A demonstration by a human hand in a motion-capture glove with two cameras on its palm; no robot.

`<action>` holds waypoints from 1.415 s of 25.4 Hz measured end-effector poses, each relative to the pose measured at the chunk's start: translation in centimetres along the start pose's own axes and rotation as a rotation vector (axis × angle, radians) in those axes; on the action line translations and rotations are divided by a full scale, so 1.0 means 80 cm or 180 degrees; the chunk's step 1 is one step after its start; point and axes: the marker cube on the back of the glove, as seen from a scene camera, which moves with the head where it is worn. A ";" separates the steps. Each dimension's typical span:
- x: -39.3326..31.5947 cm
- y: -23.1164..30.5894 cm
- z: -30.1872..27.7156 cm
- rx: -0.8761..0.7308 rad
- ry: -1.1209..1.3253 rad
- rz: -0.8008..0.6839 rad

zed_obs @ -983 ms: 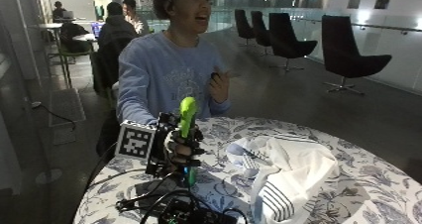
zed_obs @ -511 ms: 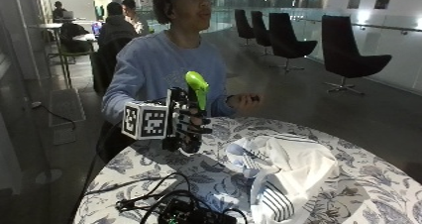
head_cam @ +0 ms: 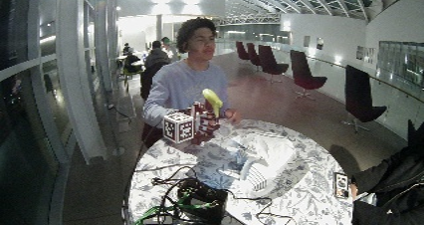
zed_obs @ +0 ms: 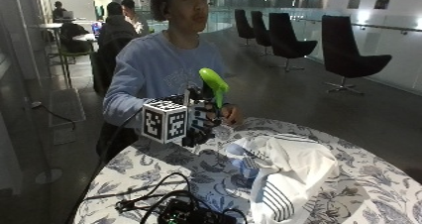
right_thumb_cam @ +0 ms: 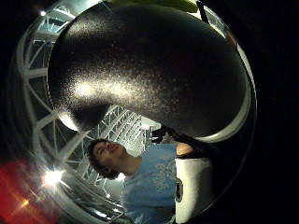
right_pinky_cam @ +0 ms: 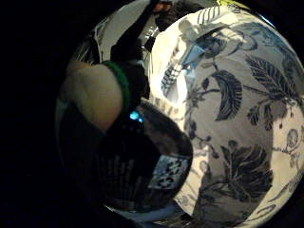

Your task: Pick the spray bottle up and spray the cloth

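Spray bottle (zed_obs: 212,87) sits upright in your gloved right hand (zed_obs: 201,120), fingers wrapped around it. You hold it above the table (zed_obs: 158,169), beside the cloth (zed_obs: 290,169).

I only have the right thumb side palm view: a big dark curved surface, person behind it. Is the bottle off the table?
Observer: Yes. In the outside view the gloved right hand holds the spray bottle upright, above the tabletop.
Operator: Where's the cloth?
Observer: The white striped cloth lies bunched on the table, on the bare hand's side of the bottle and nearer the camera.
Operator: Bare hand doing anything?
Observer: It is just behind the bottle; I cannot tell whether it touches it.
Operator: Nozzle over the cloth?
Observer: The green spray head stands above the patterned tablecloth beside the cloth, not over it.
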 end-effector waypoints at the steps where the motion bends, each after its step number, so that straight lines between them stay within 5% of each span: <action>1: -0.002 -0.003 0.003 -0.0042 0.0001 0.0018; 24: -0.019 -0.112 0.065 -0.0848 0.0115 0.1130; 36: -0.014 -0.129 0.090 -0.0996 0.0046 0.1350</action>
